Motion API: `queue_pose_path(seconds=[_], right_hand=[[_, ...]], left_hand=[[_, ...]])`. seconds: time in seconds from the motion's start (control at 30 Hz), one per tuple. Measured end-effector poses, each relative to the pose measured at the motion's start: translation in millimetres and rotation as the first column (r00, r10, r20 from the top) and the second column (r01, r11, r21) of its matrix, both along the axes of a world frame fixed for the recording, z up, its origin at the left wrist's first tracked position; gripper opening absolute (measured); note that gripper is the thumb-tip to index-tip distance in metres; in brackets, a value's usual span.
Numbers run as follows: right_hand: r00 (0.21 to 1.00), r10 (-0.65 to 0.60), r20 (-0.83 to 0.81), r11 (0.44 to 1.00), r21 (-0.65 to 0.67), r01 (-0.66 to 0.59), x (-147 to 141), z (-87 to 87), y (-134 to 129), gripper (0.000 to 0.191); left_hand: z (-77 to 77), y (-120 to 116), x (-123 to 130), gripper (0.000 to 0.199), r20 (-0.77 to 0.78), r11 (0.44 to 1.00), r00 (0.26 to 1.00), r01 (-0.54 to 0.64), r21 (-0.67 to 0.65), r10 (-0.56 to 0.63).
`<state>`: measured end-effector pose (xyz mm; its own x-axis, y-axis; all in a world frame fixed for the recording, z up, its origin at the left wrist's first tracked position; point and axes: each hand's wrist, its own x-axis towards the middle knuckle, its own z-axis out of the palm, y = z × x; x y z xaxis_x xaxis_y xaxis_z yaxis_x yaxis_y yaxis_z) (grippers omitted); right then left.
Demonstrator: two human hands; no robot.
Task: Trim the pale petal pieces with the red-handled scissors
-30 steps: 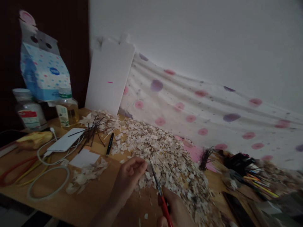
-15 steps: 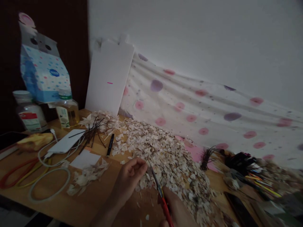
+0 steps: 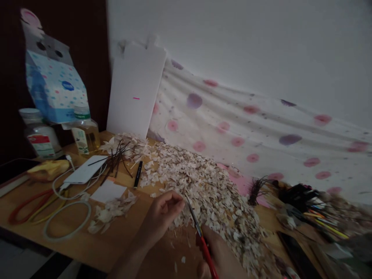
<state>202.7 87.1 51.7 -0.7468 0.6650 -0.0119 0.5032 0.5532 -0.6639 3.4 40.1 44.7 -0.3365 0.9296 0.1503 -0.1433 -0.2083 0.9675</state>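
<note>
My left hand (image 3: 164, 213) is above the near edge of a wide heap of thin, pale, papery flakes (image 3: 200, 182). Its thumb and forefinger are pinched together; whatever lies between them is too small to make out. My right hand (image 3: 216, 252) is closed around red-handled scissors (image 3: 207, 254), whose slim metal blades point up and left. The blade tips are close to my left fingertips, and I cannot tell whether they touch. A few loose flakes (image 3: 183, 259) lie on the wooden table (image 3: 124, 236) below my hands.
To the left are a small flake pile (image 3: 112, 211), white paper (image 3: 108, 191), a black pen (image 3: 138, 174), a cabled power bank (image 3: 85, 169), dark thin sticks (image 3: 117, 157) and bottles (image 3: 84, 133). At right lie a dark phone-like slab (image 3: 298, 254) and a twig bundle (image 3: 256, 190).
The view has shifted slightly, so the left-hand items sit a little further right. Both hands keep nearly the same pose, with the scissors still beside my left fingertips.
</note>
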Motion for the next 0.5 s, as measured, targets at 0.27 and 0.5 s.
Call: queue_pose_path(seconds=[0.27, 0.5], right_hand=[[0.998, -0.051, 0.022, 0.998, -0.028, 0.052, -5, -14.1, 2, 0.082], [0.973, -0.089, -0.211, 0.995, -0.07, 0.076, -6, -25.7, -3, 0.08]], left_hand=[[-1.8, 1, -2, 0.023, 0.075, 0.999, 0.997, -0.01, -0.038, 0.013], [0.8, 3, 3, 0.026, 0.152, 0.995, 0.987, -0.038, -0.087, 0.051]])
